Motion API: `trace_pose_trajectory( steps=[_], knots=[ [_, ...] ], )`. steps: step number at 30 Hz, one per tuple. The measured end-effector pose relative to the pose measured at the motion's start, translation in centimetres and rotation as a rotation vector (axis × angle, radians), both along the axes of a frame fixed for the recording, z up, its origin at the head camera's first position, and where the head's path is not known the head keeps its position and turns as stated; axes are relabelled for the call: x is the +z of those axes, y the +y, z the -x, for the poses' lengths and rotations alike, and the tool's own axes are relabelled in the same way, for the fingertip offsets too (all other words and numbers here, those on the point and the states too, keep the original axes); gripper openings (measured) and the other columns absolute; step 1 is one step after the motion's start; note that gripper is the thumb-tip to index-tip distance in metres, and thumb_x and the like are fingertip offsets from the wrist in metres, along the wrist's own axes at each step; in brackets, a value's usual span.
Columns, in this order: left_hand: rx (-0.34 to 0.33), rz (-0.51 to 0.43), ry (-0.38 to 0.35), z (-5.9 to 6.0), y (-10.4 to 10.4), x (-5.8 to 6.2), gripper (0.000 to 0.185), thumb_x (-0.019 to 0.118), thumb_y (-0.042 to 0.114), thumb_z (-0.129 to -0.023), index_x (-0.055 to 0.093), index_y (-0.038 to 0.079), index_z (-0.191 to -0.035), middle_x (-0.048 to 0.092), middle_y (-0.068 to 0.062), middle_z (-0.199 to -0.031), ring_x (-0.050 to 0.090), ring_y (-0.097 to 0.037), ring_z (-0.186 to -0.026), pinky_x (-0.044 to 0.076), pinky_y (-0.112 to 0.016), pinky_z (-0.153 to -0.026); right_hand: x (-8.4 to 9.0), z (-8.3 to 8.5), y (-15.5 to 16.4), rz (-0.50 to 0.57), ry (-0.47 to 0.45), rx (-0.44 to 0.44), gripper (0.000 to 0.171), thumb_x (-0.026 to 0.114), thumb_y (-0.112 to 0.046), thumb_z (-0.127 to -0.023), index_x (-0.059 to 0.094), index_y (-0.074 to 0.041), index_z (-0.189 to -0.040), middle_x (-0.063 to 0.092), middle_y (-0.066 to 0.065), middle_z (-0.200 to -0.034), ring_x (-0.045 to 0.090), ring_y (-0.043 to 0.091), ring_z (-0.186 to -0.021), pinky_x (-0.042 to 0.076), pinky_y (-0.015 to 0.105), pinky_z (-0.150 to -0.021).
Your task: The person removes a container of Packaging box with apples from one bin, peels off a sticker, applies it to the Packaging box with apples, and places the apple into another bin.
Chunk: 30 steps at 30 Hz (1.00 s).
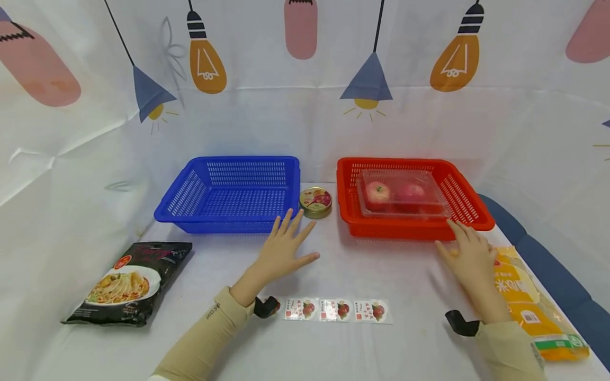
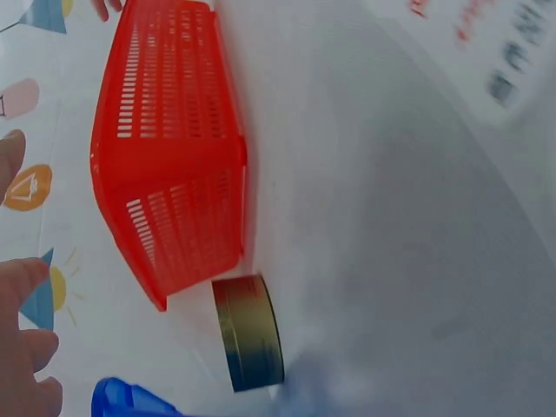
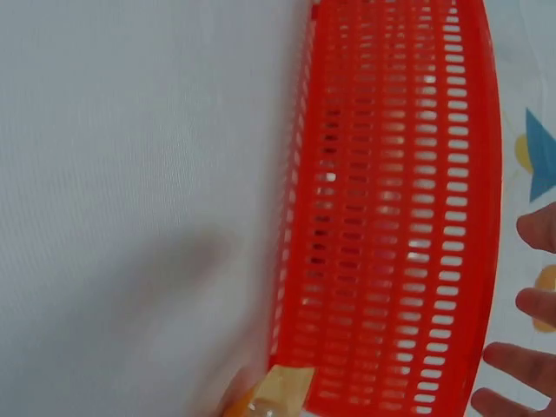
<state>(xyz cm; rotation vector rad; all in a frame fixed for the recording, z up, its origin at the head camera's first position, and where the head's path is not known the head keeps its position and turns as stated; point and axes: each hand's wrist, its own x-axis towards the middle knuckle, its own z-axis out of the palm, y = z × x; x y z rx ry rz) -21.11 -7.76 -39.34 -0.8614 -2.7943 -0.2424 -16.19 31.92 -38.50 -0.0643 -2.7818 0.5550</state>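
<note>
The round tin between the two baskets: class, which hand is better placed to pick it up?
Probably the left hand: its fingers spread open just short of the round tin, while the right hand sits beyond the red basket.

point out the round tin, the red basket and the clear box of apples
round tin (image 1: 315,201), head view, on its printed lid
red basket (image 1: 395,228), head view, on the near wall below the rim
clear box of apples (image 1: 401,180), head view, on the transparent lid between the two apples
</note>
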Motion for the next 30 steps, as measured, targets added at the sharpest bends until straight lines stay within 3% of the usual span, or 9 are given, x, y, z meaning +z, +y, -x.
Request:
trace_pose_trajectory(
  steps=[7, 13, 20, 30],
  knots=[
    [0.039, -0.049, -0.013, 1.2, 2.4, 0.4, 0.073, 0.041, 0.062, -0.088, 0.024, 0.024, -0.147, 0.011, -0.011, -0.154, 0.001, -0.034, -0.141, -0.004, -0.051, -0.111, 0.2, 0.3, 1.1, 0.072, -0.010, -0.045, 0.066, 0.049, -0.039, -0.092, 0.027, -0.004, -0.143, 0.028, 0.032, -0.138, 0.017, 0.053, -0.126, -0.003, 0.072, -0.097],
    [0.054, -0.107, 0.004, 2.1, 3.8, 0.9, 0.070, 0.045, 0.059, -0.088, 0.030, 0.021, -0.145, 0.019, -0.012, -0.152, 0.002, -0.032, -0.141, -0.003, -0.046, -0.113, 0.5, 0.7, 2.0, 0.034, 0.039, -0.098, 0.060, 0.048, -0.034, -0.093, 0.032, 0.000, -0.140, 0.030, 0.033, -0.135, 0.021, 0.054, -0.122, 0.006, 0.072, -0.094],
    [-0.013, -0.228, 0.030, 3.1, 5.5, 1.7, 0.062, 0.051, 0.047, -0.090, 0.040, 0.013, -0.140, 0.032, -0.012, -0.147, 0.014, -0.033, -0.139, 0.007, -0.047, -0.113, 0.9, 1.6, 3.6, 0.104, 0.068, -0.165, 0.058, 0.044, -0.032, -0.093, 0.034, 0.003, -0.137, 0.022, 0.031, -0.141, 0.015, 0.053, -0.126, 0.011, 0.069, -0.088],
    [-0.057, -0.339, -0.028, 4.2, 8.3, 2.8, 0.057, 0.049, 0.042, -0.093, 0.040, 0.011, -0.140, 0.036, -0.011, -0.145, 0.025, -0.033, -0.136, 0.019, -0.048, -0.110, 1.0, 3.6, 5.8, 0.276, -0.015, -0.249, 0.069, 0.042, -0.037, -0.093, 0.015, 0.000, -0.146, 0.013, 0.035, -0.142, 0.013, 0.055, -0.125, 0.012, 0.070, -0.088]
  ],
)
